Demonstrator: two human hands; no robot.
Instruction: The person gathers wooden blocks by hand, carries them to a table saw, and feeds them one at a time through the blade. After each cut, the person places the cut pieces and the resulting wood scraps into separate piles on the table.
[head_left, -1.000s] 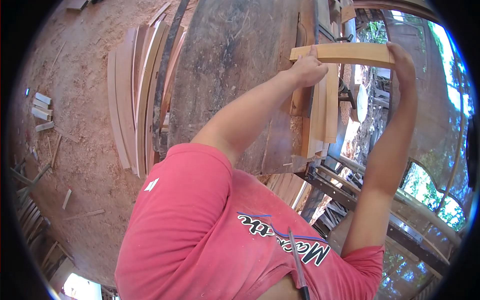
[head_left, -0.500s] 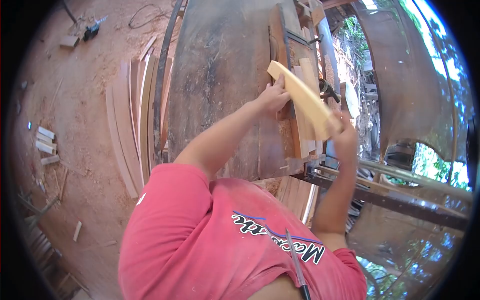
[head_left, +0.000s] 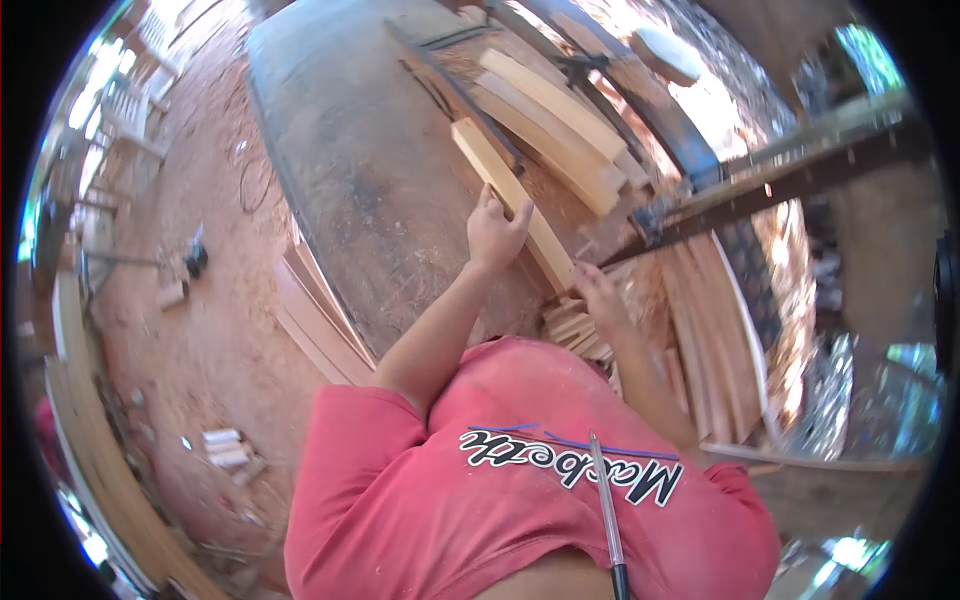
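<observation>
A pale, straight wooden piece [head_left: 505, 178] slants over the worktable, its far end pointing away from me and its near end toward my body. My left hand [head_left: 497, 230] is closed around the middle of it from the left side. At the near end, the fingers of my right hand [head_left: 597, 296] pinch the wood. Just right of the held piece, several similar pale wooden pieces [head_left: 560, 105] lie side by side on the worktable [head_left: 350, 150]. A darker wooden strip [head_left: 440, 75] runs along the tabletop beyond the held piece.
Long boards [head_left: 705, 340] are stacked at the right, below the table edge. More planks [head_left: 315, 310] lean at the left side. A dark beam [head_left: 800, 170] crosses at the right. On the dusty floor are small white blocks [head_left: 227, 448] and a small dark object [head_left: 197, 260].
The wooden piece has come back toward my body and turned to lie more lengthwise. Both hands keep hold of it. My view has swung, showing more floor on the left.
</observation>
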